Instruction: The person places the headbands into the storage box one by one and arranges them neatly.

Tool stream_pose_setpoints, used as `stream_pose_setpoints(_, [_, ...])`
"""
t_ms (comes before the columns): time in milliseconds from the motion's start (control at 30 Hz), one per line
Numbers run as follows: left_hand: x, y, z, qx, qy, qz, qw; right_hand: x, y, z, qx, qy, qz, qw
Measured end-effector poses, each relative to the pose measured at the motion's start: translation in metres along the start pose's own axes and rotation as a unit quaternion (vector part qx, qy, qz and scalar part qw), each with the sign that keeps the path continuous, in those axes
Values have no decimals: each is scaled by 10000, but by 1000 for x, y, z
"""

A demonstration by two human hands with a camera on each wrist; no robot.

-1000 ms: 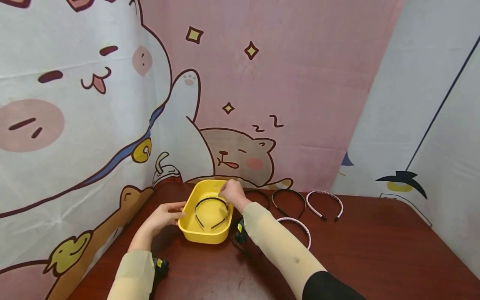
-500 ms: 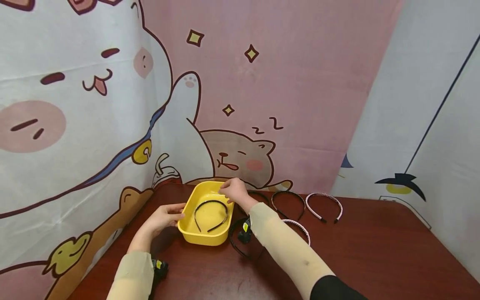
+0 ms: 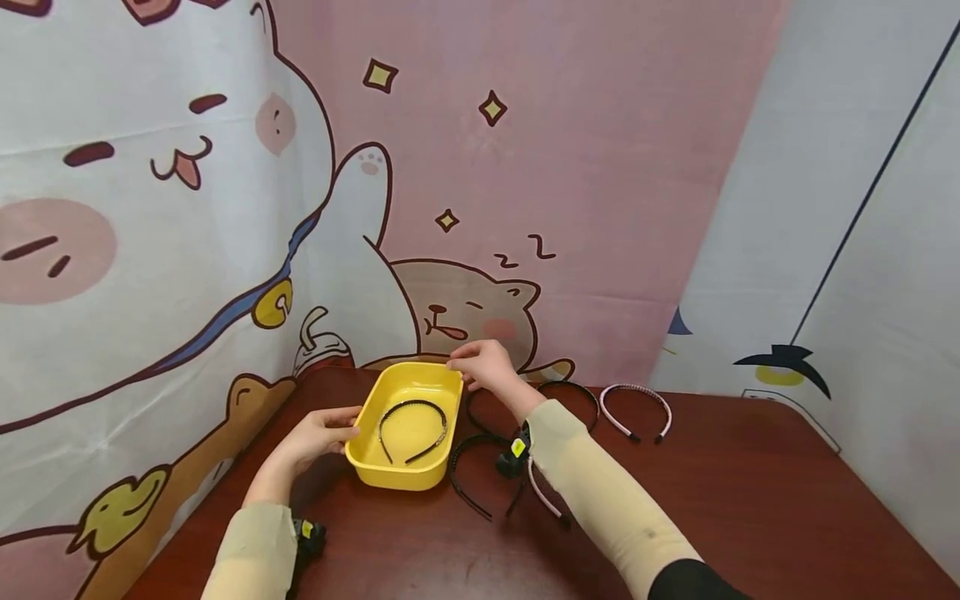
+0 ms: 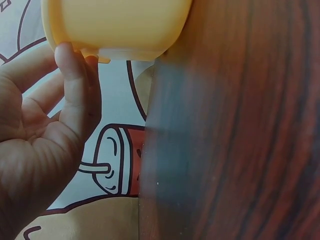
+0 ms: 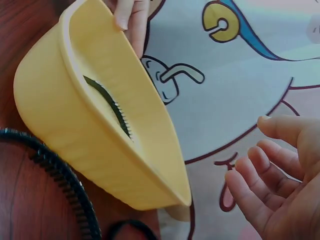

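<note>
A yellow plastic basin (image 3: 401, 477) stands on the table, with a black toothed headband (image 3: 414, 403) lying inside it. My left hand (image 3: 315, 437) pinches the basin's left rim between thumb and fingers; in the left wrist view that hand (image 4: 55, 105) meets the basin's edge (image 4: 120, 30). Above the basin's far right corner hovers my right hand (image 3: 486, 367), holding nothing. Seen from the right wrist, the right hand (image 5: 280, 175) has loosely bent, spread fingers and is apart from the basin (image 5: 95, 135).
Right of the basin lie more headbands: a black one (image 3: 459, 483) in front, another black one (image 3: 472, 408) behind it, a black one (image 3: 596, 402) farther right, and a pink-white one (image 3: 637, 388). A second pale pink headband (image 3: 542, 493) is partly under the right forearm. A printed cloth (image 3: 600, 208) hangs behind the table.
My right hand has drawn away from inside the basin, up and right past its rim, and its fingers have opened. The headband rests in the basin. The left hand keeps its hold.
</note>
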State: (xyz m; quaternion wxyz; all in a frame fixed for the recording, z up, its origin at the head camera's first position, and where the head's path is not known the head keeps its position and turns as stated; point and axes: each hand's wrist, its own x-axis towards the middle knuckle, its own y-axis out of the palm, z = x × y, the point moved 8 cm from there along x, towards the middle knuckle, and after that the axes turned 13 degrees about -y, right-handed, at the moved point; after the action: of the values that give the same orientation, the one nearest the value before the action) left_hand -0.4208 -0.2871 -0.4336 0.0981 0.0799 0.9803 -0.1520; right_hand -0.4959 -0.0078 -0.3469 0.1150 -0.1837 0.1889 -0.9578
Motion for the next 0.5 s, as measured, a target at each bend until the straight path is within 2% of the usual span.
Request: stream_pose_setpoints(500, [0, -1, 2, -23, -81, -28, 10000, -36, -69, -7, -381, -282, -76, 9989])
